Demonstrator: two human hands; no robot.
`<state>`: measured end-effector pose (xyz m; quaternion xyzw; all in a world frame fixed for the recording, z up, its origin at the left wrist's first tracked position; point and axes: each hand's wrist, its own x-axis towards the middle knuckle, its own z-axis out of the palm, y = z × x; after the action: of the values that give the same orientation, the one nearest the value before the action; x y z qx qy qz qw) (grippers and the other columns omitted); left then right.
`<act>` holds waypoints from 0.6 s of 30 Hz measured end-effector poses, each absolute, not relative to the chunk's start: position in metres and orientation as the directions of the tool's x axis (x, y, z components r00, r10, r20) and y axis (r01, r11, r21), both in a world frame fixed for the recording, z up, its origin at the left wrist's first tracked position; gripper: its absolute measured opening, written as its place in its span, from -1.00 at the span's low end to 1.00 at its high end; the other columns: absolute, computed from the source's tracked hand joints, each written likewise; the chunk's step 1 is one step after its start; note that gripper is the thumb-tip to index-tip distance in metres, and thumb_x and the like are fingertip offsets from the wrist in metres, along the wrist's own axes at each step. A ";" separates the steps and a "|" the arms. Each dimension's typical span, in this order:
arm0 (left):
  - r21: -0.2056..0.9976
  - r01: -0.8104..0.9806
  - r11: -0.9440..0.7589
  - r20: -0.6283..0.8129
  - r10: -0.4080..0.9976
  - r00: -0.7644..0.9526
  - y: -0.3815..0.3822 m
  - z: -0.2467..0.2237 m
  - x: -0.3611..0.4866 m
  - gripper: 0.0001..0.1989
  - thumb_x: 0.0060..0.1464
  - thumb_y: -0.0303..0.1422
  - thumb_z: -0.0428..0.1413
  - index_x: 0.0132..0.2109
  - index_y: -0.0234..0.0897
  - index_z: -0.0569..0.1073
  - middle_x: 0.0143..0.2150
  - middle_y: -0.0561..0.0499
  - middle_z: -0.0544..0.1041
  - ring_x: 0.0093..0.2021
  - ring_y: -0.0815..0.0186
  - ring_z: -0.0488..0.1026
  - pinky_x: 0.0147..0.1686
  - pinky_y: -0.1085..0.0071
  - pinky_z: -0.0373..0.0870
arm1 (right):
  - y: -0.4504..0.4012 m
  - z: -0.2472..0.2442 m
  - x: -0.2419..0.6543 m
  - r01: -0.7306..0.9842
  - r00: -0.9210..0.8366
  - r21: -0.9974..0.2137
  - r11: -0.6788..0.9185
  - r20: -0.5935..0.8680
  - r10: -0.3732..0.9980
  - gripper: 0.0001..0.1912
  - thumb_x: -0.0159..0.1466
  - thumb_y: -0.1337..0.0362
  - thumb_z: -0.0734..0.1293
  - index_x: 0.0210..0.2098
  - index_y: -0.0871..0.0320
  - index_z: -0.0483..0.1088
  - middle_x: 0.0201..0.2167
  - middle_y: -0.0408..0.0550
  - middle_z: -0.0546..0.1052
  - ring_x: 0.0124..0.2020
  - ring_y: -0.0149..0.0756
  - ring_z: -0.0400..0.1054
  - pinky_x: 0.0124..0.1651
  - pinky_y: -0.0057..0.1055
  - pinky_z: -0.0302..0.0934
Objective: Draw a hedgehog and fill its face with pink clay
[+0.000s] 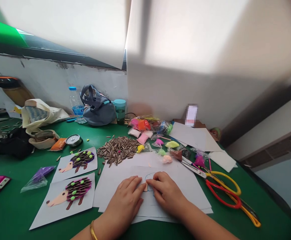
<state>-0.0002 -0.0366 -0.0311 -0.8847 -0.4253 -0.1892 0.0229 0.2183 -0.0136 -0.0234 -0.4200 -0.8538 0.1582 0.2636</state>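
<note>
Both hands meet over a white sheet (pixel 145 210) that bears a blue line drawing (pixel 149 176). Between my fingertips lies a small piece of peach clay (pixel 145 187), pressed against the drawing. My left hand (pixel 127 196) rests on the paper, its fingers together and touching the clay from the left. My right hand (pixel 166 193) is curled, with its thumb and index finger on the clay from the right. Left of the paper are two cards with clay hedgehogs (pixel 79 191) (pixel 80 161), whose backs carry seeds and green dots.
Behind the paper are a sunflower seed pile (pixel 119 149) and bagged coloured clay (pixel 143 125). Scissors with red and yellow handles (pixel 222 193) lie at right. Purple clay in a bag (pixel 42 174), a round tin (pixel 73 140), a blue bag (pixel 98 108) and a cup (pixel 120 111) stand left.
</note>
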 end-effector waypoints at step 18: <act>0.233 0.765 -0.601 0.311 0.791 0.527 -0.038 -0.025 0.000 -0.61 0.05 -0.48 0.14 0.06 -0.26 0.39 0.15 -0.15 0.48 0.14 0.06 0.43 0.12 0.03 0.43 | -0.017 -0.022 0.215 0.656 -0.546 -0.431 0.620 0.297 0.784 -0.53 0.20 0.52 0.26 0.04 0.00 0.45 -0.20 0.00 0.40 -0.17 -0.18 0.26 -0.08 -0.23 0.25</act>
<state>-0.0001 -0.0376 -0.0253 -0.8730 -0.4456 -0.1952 -0.0336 0.2146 -0.0166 -0.0215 -0.4143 -0.8685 0.1358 0.2358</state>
